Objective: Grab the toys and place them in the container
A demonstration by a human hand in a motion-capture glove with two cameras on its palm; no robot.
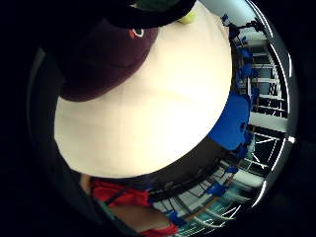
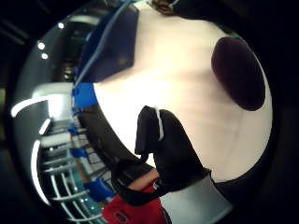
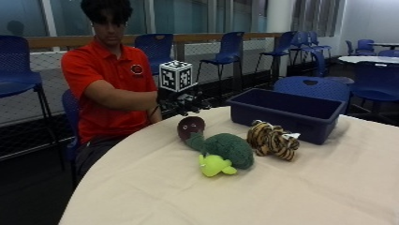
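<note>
On the round table point(image 3: 156, 187) lie three plush toys. A maroon round toy point(image 3: 191, 127) with a small eye is nearest the person; it also shows in both palm views point(image 1: 103, 54) point(image 2: 238, 72). A dark green turtle point(image 3: 225, 150) with a lime head lies against it. A striped tiger point(image 3: 272, 139) lies beside the blue container point(image 3: 293, 115) point(image 2: 112, 46). My gloved right hand point(image 3: 184, 103) hovers just above and behind the maroon toy and holds nothing. Its fingers point(image 2: 159, 140) are loosely bent.
A cream cloth point(image 1: 148, 113) covers the table. The container stands at the far right, past the tiger. Blue chairs point(image 3: 312, 86) and a railing stand behind the table. The person in a red shirt point(image 3: 106, 79) sits at the far edge.
</note>
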